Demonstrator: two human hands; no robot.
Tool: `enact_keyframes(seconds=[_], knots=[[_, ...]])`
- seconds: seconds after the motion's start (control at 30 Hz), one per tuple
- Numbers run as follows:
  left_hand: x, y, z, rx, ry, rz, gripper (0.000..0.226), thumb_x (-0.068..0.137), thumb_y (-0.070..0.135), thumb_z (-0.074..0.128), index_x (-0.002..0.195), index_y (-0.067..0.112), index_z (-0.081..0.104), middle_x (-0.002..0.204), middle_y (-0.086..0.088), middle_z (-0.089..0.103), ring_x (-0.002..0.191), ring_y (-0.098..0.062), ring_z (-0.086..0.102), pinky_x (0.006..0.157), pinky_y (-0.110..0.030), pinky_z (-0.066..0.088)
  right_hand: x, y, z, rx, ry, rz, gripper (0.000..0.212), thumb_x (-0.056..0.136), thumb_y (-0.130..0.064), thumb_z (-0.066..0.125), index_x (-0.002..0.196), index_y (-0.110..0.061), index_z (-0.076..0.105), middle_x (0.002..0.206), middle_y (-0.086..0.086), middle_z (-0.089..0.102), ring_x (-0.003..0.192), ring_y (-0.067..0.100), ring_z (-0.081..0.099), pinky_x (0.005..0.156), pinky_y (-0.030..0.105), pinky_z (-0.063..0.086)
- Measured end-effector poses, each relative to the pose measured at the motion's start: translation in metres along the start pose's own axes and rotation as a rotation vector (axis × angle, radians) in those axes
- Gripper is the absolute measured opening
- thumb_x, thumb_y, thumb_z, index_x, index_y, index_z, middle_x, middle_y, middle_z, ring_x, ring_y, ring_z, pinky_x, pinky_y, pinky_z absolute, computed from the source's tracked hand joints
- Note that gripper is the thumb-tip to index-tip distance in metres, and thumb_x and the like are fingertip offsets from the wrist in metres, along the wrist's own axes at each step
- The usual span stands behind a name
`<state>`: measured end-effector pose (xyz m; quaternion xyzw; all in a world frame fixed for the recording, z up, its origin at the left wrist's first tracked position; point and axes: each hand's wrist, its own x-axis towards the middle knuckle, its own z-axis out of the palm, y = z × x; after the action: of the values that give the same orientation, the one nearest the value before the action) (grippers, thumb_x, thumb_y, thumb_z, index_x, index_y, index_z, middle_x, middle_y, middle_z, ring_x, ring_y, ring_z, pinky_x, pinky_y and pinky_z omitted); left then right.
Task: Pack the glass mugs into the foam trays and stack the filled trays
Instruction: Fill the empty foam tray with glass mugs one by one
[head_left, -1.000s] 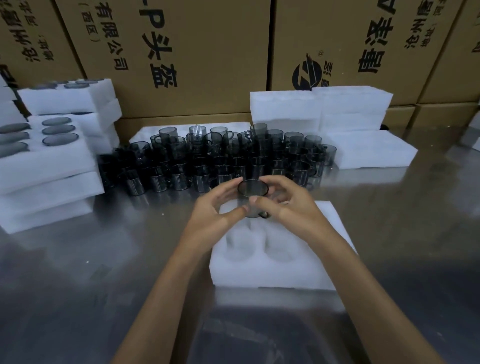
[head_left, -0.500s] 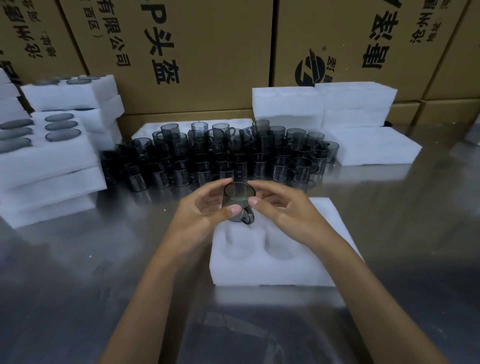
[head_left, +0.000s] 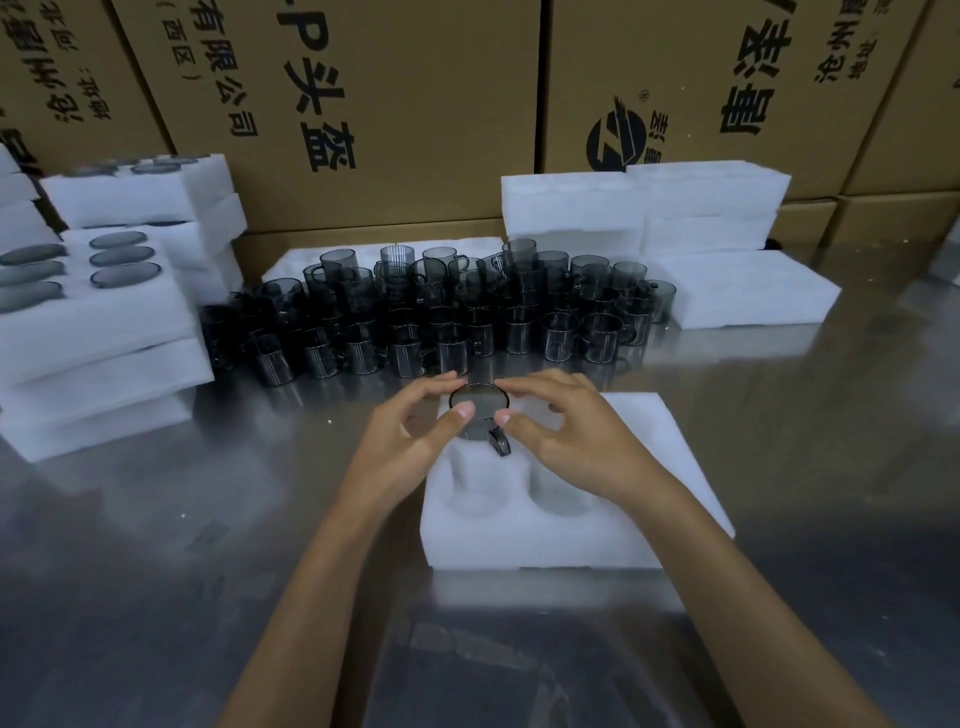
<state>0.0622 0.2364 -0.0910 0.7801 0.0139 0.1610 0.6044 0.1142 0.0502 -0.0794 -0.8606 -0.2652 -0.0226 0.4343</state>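
- Two hands meet over a white foam tray lying on the steel table, near its front edge and middle.
- Left hand curls its thumb and fingers against the left side of a smoky glass mug; right hand pinches the mug's right side with thumb and fingertips.
- Held between both hands, the mug stands upright with its rim up and its handle towards the person, its lower part sunk in the tray's far-left pocket.
- Tray's two nearer pockets show as hollow.
- Behind the tray, a crowd of loose glass mugs stands in rows across the table's middle.
- Along the table's left edge, filled trays are stacked, mug rims showing on top.
- Towards the table's far right, empty foam trays are piled before cardboard boxes.
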Motion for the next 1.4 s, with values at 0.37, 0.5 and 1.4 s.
enact_keyframes(seconds=[0.37,0.5,1.4], knots=[[0.005,-0.011,-0.002,-0.132,-0.067,-0.176,0.042,0.079,0.021,0.081,0.116,0.030,0.064,0.112,0.006,0.072,0.107,-0.011,0.067,0.096,-0.035,0.052,0.001,-0.004,0.002,-0.283,-0.029,-0.012,0.034,0.093,-0.046,0.059,0.127,-0.040,0.059,0.136,-0.017,0.057,0.134,0.012,0.042,0.118,0.047,0.017],[0.006,-0.011,0.002,-0.143,0.009,-0.226,0.036,0.077,0.017,0.077,0.109,0.031,0.070,0.109,0.001,0.072,0.105,-0.018,0.068,0.096,-0.039,0.054,0.000,-0.003,0.002,-0.258,-0.040,-0.029,0.035,0.093,-0.046,0.061,0.128,-0.041,0.060,0.136,-0.018,0.055,0.133,0.011,0.041,0.117,0.040,0.017],[0.021,-0.021,-0.007,-0.268,0.200,-0.247,0.024,0.085,0.022,0.077,0.108,0.027,0.073,0.097,0.010,0.077,0.093,-0.007,0.072,0.085,-0.025,0.056,0.124,0.059,-0.051,-0.624,0.033,0.302,0.028,0.088,-0.021,0.066,0.113,-0.033,0.069,0.157,0.005,0.033,0.147,0.026,0.016,0.115,0.044,0.020]])
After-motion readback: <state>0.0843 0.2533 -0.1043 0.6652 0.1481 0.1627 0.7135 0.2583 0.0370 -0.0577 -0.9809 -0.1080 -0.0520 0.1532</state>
